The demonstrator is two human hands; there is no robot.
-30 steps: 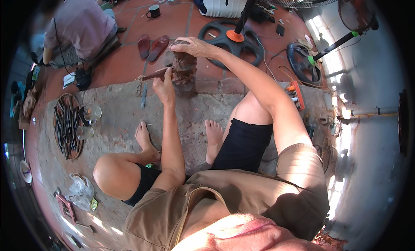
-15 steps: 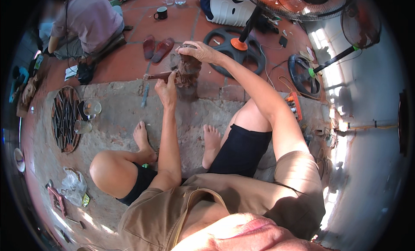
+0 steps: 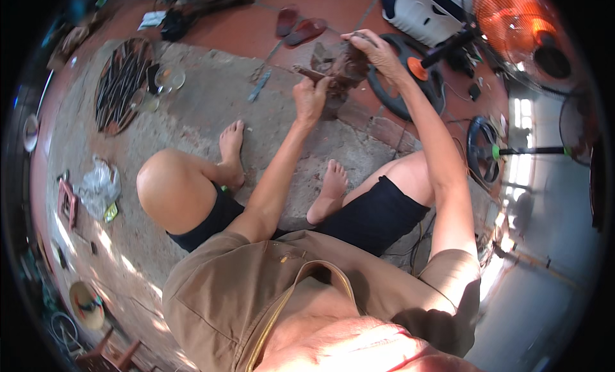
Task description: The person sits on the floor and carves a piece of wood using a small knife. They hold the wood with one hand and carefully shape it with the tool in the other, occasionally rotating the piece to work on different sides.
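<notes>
The left hand (image 3: 310, 99) is closed round a slim brown stick (image 3: 308, 72); the right hand (image 3: 379, 57) clasps the upper part of a craggy brown block (image 3: 347, 65), where rough grey slab (image 3: 208, 83) meets red floor tiles (image 3: 346, 10).

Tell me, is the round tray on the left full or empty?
Full: dark sticks cover almost the whole tray.

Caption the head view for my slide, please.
Left hand holding a brown stick, right hand on the brown workpiece.
</notes>
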